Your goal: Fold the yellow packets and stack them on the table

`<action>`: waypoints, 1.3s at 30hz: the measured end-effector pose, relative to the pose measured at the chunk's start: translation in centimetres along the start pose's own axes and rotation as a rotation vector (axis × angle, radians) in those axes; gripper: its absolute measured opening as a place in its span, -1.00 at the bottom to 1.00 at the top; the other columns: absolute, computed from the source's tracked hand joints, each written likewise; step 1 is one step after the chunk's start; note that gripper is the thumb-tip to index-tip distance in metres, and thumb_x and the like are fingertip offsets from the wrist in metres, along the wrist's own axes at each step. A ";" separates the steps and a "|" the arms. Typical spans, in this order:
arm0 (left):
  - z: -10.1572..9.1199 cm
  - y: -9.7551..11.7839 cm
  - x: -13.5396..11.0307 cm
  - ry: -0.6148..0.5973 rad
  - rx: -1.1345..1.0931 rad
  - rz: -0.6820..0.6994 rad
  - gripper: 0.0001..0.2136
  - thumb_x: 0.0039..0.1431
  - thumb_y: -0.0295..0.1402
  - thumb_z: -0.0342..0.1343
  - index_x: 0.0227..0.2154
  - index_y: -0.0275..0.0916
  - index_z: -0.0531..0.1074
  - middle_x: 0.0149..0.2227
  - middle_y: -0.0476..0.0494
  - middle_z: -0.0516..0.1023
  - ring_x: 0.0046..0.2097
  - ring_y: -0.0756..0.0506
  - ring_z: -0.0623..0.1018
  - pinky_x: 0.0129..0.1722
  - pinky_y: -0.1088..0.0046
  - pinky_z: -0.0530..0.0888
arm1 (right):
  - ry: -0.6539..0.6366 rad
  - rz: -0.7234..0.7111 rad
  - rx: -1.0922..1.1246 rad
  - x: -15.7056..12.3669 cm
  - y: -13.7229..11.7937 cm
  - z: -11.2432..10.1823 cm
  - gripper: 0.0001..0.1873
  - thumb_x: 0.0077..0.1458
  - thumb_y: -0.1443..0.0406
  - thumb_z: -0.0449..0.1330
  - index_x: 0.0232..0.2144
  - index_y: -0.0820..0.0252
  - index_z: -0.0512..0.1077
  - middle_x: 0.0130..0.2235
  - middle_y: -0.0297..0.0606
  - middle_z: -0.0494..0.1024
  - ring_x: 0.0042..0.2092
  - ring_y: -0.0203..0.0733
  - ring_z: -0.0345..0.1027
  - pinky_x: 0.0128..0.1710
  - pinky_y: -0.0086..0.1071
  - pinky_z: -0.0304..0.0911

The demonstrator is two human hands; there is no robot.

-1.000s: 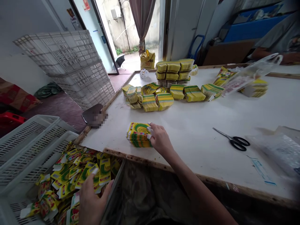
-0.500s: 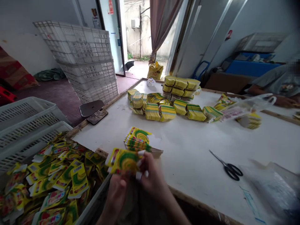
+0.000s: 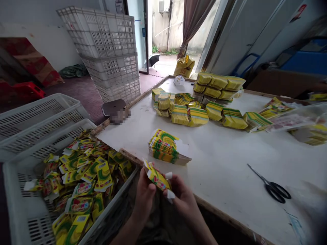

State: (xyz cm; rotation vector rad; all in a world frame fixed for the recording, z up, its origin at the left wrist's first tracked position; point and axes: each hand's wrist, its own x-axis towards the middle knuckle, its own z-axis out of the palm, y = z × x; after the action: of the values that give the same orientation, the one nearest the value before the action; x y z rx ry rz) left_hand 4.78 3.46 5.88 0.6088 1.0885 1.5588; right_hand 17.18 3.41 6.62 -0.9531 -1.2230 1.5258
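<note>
A small yellow cardboard box [image 3: 158,178] with green and red print is between my two hands, above the table's near edge. My left hand [image 3: 145,192] grips its left end, thumb on the near side. At the other end, my right hand [image 3: 182,194] pinches the box; white coverings show on its fingertips. The box's printed narrow side faces me, and white flaps stick out at its left end. Just beyond my hands, a stack of flat yellow-green cartons [image 3: 165,146] leans on the white table [image 3: 214,170].
To the left, a white plastic crate [image 3: 15,200] holds many loose yellow boxes [image 3: 84,187]. Bundled cartons [image 3: 190,115] stand in rows farther back. Black-handled scissors [image 3: 277,192] lie at right, near clear plastic. Stacked white crates [image 3: 109,51] stand by the doorway.
The view has swung left. The box has turned from its broad face to its narrow side, and my left hand has come up from beneath to grip its left end.
</note>
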 end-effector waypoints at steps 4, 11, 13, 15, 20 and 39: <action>-0.3 0.2 -0.2 -0.056 0.078 0.007 -0.78 0.06 -0.21 0.28 -0.28 -0.21 0.51 -0.33 -0.06 0.61 -0.28 -0.10 0.57 -0.22 0.41 0.49 | 0.087 -0.155 -0.318 -0.6 -0.5 -0.7 -0.87 0.17 0.31 0.13 -0.21 0.16 0.42 -0.33 -0.28 0.53 -0.33 -0.21 0.40 -0.33 -0.45 0.30; -2.3 4.6 0.7 -0.255 0.313 0.273 -0.50 0.19 -0.04 0.08 0.13 -0.16 0.31 0.10 -0.23 0.46 0.11 -0.22 0.45 0.11 0.26 0.35 | 0.077 -0.469 -0.683 -1.3 -2.5 -4.1 -0.72 0.18 0.46 0.08 -0.18 0.07 0.51 -0.27 -0.25 0.55 -0.26 -0.19 0.44 -0.29 -0.42 0.35; -2.5 6.1 0.9 -0.457 0.514 0.317 -0.28 0.04 0.03 0.20 0.22 -0.15 0.17 0.20 -0.27 0.34 0.20 -0.28 0.35 0.17 0.21 0.29 | 0.004 -0.548 -0.848 -1.7 -3.2 -4.5 -0.71 0.19 0.46 0.09 -0.19 0.03 0.52 -0.30 -0.28 0.56 -0.25 -0.18 0.41 -0.16 -0.31 0.34; -2.0 6.4 0.9 -0.657 0.759 0.221 -0.09 -0.21 -0.09 0.41 0.23 -0.15 0.14 0.22 -0.26 0.32 0.20 -0.31 0.34 0.16 0.21 0.30 | -0.083 -0.614 -0.953 -2.2 -3.6 -4.2 -0.77 0.20 0.43 0.13 -0.24 -0.01 0.52 -0.35 -0.35 0.55 -0.24 -0.19 0.39 0.09 -0.14 0.19; -0.2 3.5 -0.2 -0.729 0.956 0.076 -0.36 -0.08 -0.27 0.33 0.09 -0.19 0.25 -0.14 -0.14 0.57 -0.17 -0.18 0.56 -0.18 0.36 0.48 | 0.220 -0.514 -0.778 -2.7 -2.5 -3.4 -0.51 0.16 0.27 0.20 0.14 0.00 0.27 0.14 -0.16 0.34 0.25 0.01 0.10 0.30 0.03 -0.14; -0.3 0.5 -0.8 -0.700 0.936 0.252 -0.28 -0.06 -0.53 0.13 0.18 -0.15 -0.01 -0.01 -0.27 0.47 -0.10 -0.24 0.54 -0.15 0.26 0.44 | -0.064 -0.093 -0.212 -2.2 -0.3 -2.7 -0.42 0.22 0.16 0.15 0.26 0.02 0.20 0.20 -0.15 0.36 0.26 0.01 0.14 0.28 -0.03 -0.04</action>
State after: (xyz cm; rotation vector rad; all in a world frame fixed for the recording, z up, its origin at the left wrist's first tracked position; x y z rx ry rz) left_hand 4.47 2.62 6.34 1.8182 1.1565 0.8074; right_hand 20.35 2.02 6.39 -0.9748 -1.4777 1.3821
